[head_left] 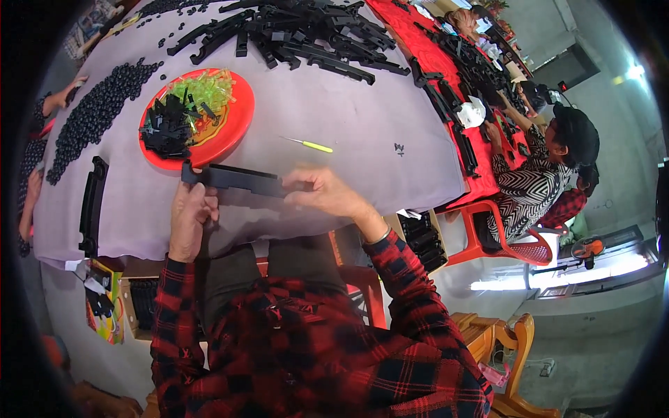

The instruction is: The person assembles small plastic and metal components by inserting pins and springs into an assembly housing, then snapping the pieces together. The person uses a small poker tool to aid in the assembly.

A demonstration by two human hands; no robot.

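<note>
A long black plastic part (244, 180) with a notched left end lies level between my hands, over the near edge of the cloth-covered table. My left hand (189, 219) is closed round its left end, thumb against the near side. At the other end, my right hand (326, 193) pinches the part, slightly blurred by motion. Just beyond it rests a red plate (240, 132) with small black pieces (166, 129) and translucent green pieces (205, 89). A thin-tipped tool with a yellow handle (317, 146) lies on the cloth.
Another long black part (92, 205) lies at the left edge. Small dark rounded pieces (104, 104) are heaped beyond it; long black parts (300, 42) pile up at the far side. Boxes (421, 240) stand below. A co-worker (536, 174) sits right, at a red-covered table.
</note>
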